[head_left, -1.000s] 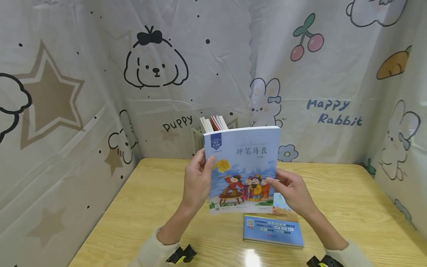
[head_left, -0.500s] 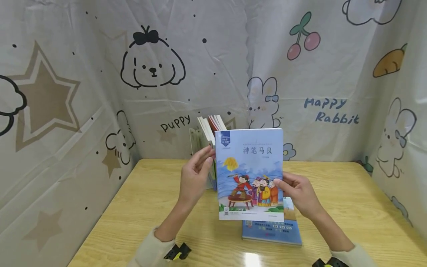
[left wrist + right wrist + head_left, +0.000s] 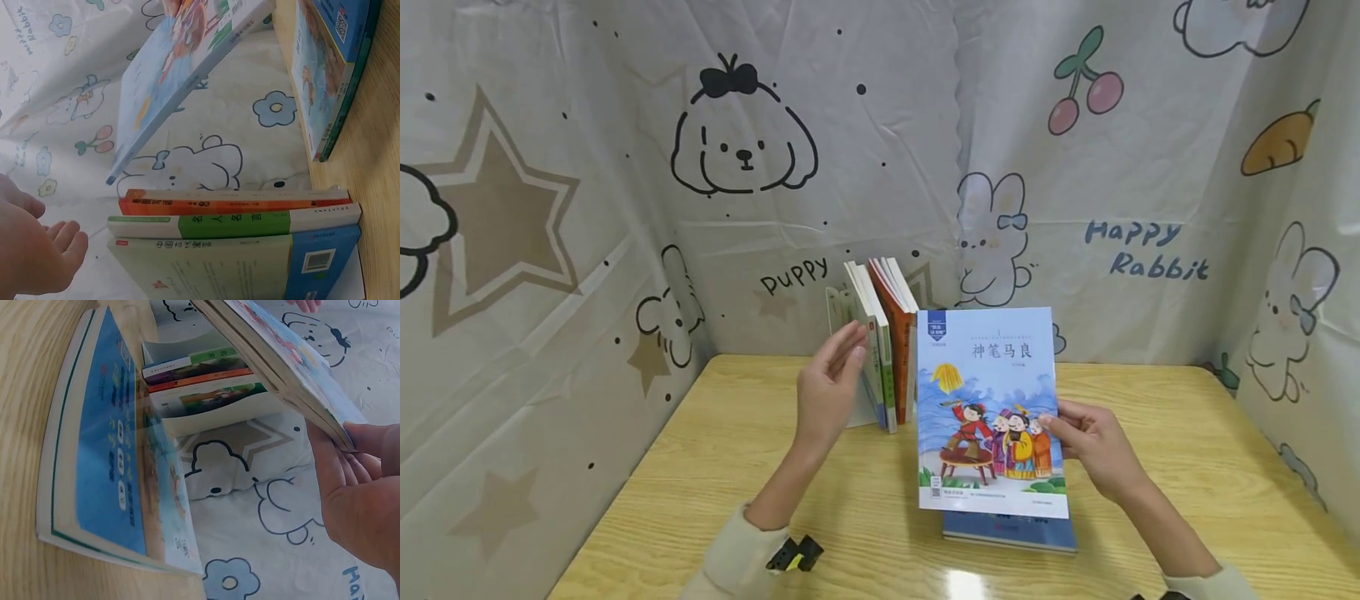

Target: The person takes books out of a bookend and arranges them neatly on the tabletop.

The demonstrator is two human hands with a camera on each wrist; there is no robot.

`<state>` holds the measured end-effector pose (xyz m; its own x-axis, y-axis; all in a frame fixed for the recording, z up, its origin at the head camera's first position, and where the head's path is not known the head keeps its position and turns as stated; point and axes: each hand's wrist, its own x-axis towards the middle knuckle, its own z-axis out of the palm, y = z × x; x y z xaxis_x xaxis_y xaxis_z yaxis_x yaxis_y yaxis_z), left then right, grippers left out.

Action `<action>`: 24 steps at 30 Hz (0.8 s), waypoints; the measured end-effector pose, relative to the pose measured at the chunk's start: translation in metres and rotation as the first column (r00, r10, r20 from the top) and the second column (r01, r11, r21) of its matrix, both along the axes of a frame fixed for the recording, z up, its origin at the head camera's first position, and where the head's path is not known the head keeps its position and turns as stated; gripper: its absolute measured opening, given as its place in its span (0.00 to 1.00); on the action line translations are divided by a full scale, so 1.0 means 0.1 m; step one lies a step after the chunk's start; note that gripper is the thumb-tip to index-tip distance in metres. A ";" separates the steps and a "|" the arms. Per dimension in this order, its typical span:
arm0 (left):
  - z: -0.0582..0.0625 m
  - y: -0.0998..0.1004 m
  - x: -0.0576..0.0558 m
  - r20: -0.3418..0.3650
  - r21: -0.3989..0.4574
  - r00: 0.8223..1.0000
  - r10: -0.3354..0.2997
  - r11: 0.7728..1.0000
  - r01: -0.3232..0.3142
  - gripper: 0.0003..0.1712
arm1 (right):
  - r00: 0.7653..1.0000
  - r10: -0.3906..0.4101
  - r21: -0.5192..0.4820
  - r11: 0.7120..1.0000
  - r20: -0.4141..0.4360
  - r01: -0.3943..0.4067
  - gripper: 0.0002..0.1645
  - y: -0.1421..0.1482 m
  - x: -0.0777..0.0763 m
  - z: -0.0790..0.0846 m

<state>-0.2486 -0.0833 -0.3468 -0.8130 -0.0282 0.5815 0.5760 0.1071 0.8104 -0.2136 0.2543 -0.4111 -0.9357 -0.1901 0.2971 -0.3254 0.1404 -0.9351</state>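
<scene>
My right hand [image 3: 1093,446] grips the right edge of a blue picture-covered book [image 3: 988,408], thumb on the front cover and fingers behind. The book is held upright above the table, cover facing me. My left hand [image 3: 831,383] is off the book, fingers loosely bent and holding nothing, close to the row of standing books [image 3: 880,350]. In the left wrist view that row shows an orange spine [image 3: 231,205], a green-and-white spine [image 3: 234,224] and a pale book with a blue band [image 3: 206,269]. Below the held book lie stacked books [image 3: 109,437], mostly hidden in the head view.
The standing books sit in a white holder [image 3: 219,419] at the back of the wooden table [image 3: 715,467]. A printed curtain [image 3: 880,150] surrounds the table's back and sides. The flat stack lies near the table's front middle.
My left hand has let go of the book's left edge. The right hand has carried the book rightward and slightly down, uncovering the standing books and covering more of the stack.
</scene>
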 end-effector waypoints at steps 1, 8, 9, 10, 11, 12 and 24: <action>0.00 -0.01 -0.01 0.002 0.005 1.000 0.002 1.000 -0.002 0.22 | 1.000 -0.001 -0.004 1.000 0.019 0.001 0.24 0.01 0.00 -0.01; -0.01 -0.07 -0.04 -0.002 0.024 1.000 0.020 1.000 -0.020 0.22 | 0.988 -0.004 -0.035 0.999 0.152 0.010 0.28 0.08 0.01 -0.09; -0.01 -0.07 -0.04 0.001 0.030 1.000 0.021 0.999 -0.021 0.22 | 0.986 -0.004 -0.036 0.999 0.169 0.010 0.28 0.09 0.02 -0.10; -0.01 -0.07 -0.05 0.002 0.032 1.000 0.022 0.999 -0.022 0.22 | 0.982 -0.007 -0.036 0.999 0.187 0.014 0.28 0.11 0.02 -0.11; -0.01 -0.08 -0.06 0.006 0.039 1.000 0.024 0.999 -0.024 0.22 | 0.979 -0.009 -0.035 0.999 0.204 0.017 0.28 0.13 0.02 -0.12; 0.00 -0.08 -0.06 0.011 0.045 1.000 0.028 0.999 -0.028 0.22 | 0.975 -0.010 -0.033 0.999 0.221 0.018 0.28 0.15 0.02 -0.13; 0.06 -0.11 -0.07 0.008 0.070 0.999 0.033 0.997 -0.034 0.22 | 0.921 -0.076 0.004 0.997 0.383 0.081 0.29 0.26 0.00 -0.24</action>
<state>-0.2556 -0.0947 -0.3406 -0.8147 -0.0960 0.5718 0.5676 0.0692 0.8204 -0.2137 0.2805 -0.4352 -0.9903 -0.1098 -0.0848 0.0692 0.1389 -0.9879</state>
